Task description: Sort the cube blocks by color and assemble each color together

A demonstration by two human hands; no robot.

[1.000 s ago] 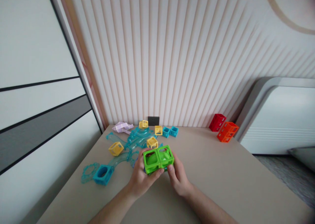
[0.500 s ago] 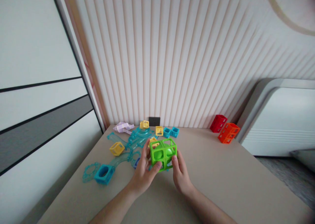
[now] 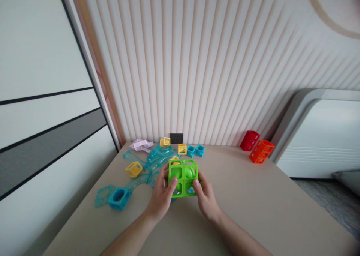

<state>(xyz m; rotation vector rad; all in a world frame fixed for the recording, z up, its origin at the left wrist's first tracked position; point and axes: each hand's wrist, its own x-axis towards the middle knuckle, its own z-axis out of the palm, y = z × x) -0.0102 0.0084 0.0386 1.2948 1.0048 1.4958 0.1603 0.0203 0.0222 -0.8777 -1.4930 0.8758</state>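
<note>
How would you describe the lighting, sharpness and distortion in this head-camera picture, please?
Head view: soft, even light with no glare and only faint shadows under the hands; the green block cluster in the left hand and right hand is sharp; wall slats fan outward from wide-angle distortion; the corners are slightly soft.

Domestic room, likely a bedroom. Evidence: ribbed wall panelling point(image 3: 202, 61); padded white headboard point(image 3: 317, 132) at right with pillow point(image 3: 347, 179) beside it; wardrobe doors point(image 3: 42, 98) at left; beige surface point(image 3: 253, 196) strewn with plastic toy blocks point(image 3: 258, 145).
</note>
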